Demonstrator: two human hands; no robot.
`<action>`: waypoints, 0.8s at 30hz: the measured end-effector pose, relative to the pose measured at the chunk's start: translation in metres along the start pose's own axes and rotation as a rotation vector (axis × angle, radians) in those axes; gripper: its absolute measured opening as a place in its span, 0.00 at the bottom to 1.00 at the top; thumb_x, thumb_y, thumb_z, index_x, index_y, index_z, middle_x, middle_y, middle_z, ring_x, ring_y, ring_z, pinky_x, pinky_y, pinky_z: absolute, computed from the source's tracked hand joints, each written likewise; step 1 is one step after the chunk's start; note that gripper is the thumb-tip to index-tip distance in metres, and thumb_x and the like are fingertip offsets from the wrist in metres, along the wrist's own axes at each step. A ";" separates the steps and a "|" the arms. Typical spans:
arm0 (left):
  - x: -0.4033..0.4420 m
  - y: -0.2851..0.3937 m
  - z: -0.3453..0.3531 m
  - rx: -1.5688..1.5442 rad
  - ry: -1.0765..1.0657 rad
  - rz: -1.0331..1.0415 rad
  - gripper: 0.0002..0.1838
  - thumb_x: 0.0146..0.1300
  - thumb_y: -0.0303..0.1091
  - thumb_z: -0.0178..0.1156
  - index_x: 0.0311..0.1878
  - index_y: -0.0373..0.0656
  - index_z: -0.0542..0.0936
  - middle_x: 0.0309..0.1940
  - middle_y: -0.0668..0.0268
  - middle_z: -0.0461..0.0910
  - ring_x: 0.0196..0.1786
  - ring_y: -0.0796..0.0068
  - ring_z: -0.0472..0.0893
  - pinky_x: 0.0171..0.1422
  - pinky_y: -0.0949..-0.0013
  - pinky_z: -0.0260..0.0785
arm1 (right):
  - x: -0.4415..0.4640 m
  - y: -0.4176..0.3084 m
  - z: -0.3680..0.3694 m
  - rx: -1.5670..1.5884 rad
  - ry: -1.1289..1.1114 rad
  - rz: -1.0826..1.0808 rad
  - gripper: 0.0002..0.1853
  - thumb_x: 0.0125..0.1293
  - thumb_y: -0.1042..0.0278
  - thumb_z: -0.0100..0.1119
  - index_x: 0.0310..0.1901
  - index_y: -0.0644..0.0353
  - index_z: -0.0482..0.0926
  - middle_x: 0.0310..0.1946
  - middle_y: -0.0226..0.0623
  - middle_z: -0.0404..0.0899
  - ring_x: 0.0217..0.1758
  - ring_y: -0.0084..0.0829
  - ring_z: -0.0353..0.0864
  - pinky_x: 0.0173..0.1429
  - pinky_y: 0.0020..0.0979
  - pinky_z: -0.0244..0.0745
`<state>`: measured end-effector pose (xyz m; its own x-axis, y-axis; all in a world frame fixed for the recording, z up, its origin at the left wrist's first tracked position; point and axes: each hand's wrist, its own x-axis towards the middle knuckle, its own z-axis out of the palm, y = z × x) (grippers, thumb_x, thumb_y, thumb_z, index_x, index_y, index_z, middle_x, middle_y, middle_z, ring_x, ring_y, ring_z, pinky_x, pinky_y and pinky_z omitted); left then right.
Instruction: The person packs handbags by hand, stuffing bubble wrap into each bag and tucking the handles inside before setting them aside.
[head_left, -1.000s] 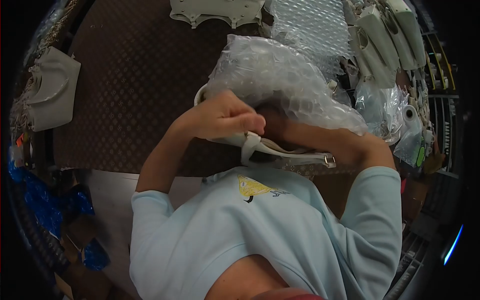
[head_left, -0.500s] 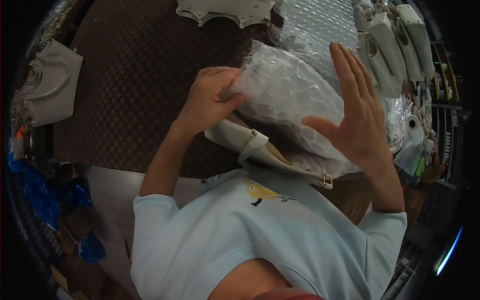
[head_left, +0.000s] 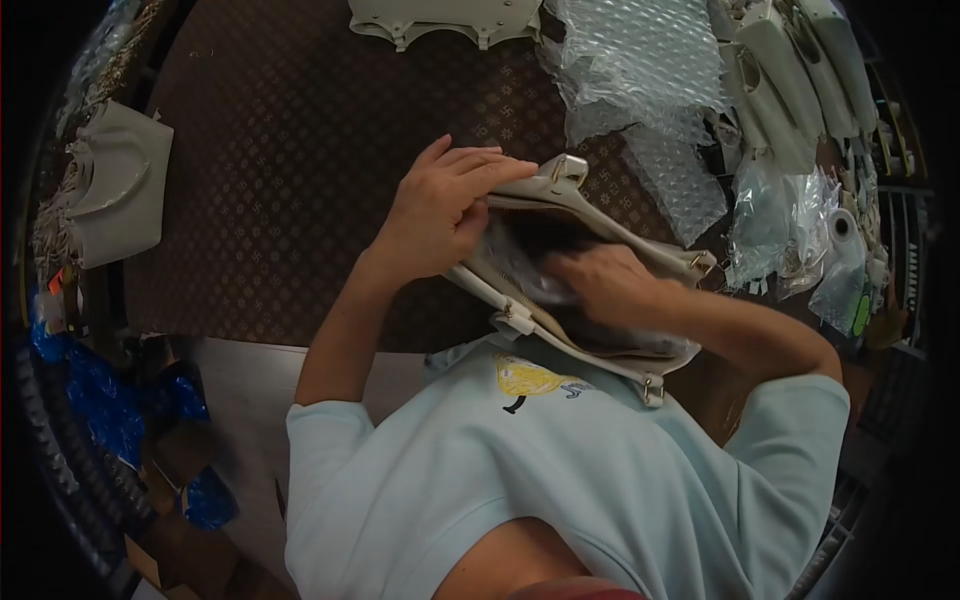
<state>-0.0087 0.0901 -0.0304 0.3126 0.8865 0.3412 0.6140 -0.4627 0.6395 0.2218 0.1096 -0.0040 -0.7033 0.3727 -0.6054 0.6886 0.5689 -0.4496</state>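
Observation:
A cream handbag (head_left: 545, 322) lies unzipped and wide at the mouth, close against my shirt. My left hand (head_left: 440, 205) grips the far left corner of its rim, thumb on the inner side and fingers over the outside. Inside the mouth is my right hand (head_left: 605, 285), its fingers bent down on crumpled clear plastic wrap (head_left: 530, 265). The tips of those fingers are hidden in the bag. Short straps with metal buckles stand at the rim.
A brown patterned table (head_left: 270, 200) lies beneath. Another cream bag (head_left: 445, 18) is at the far edge, one more (head_left: 125, 185) at the left. Bubble wrap (head_left: 640, 60), several cream bags (head_left: 780, 90) and a clear plastic roll (head_left: 843, 228) are at the right.
The bubble wrap that was over the bag is now down inside its mouth. My right hand has gone from raised and spread to inside the bag; my left hand has moved onto the rim.

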 end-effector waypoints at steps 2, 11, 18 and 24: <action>0.005 0.002 0.005 -0.061 0.024 -0.033 0.26 0.49 0.20 0.53 0.55 0.48 0.77 0.49 0.62 0.79 0.54 0.63 0.76 0.64 0.56 0.61 | 0.057 0.075 0.048 0.803 -0.108 0.037 0.26 0.57 0.75 0.53 0.60 0.55 0.69 0.52 0.41 0.75 0.54 0.37 0.71 0.58 0.35 0.68; -0.001 0.006 -0.002 0.026 -0.075 -0.188 0.23 0.48 0.17 0.52 0.49 0.46 0.78 0.41 0.63 0.81 0.41 0.61 0.79 0.46 0.61 0.69 | -0.014 0.010 -0.010 0.124 -0.140 0.176 0.23 0.65 0.62 0.48 0.60 0.63 0.68 0.56 0.49 0.72 0.57 0.39 0.72 0.62 0.34 0.65; -0.005 0.027 0.005 0.095 -0.086 -0.254 0.24 0.48 0.16 0.52 0.51 0.46 0.77 0.39 0.63 0.81 0.40 0.64 0.79 0.43 0.62 0.67 | -0.027 0.067 0.058 0.644 0.132 0.535 0.26 0.67 0.58 0.46 0.64 0.60 0.63 0.57 0.52 0.70 0.63 0.39 0.67 0.68 0.31 0.58; -0.009 0.025 0.010 0.071 -0.028 -0.232 0.23 0.49 0.15 0.51 0.51 0.44 0.76 0.38 0.63 0.80 0.40 0.65 0.78 0.44 0.63 0.65 | -0.007 0.047 0.026 0.433 -0.054 0.140 0.24 0.70 0.60 0.44 0.66 0.58 0.61 0.62 0.47 0.66 0.63 0.39 0.66 0.69 0.30 0.59</action>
<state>0.0110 0.0709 -0.0243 0.1771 0.9692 0.1712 0.7206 -0.2461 0.6482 0.2634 0.1147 -0.0376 -0.5955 0.3789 -0.7084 0.7951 0.1522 -0.5870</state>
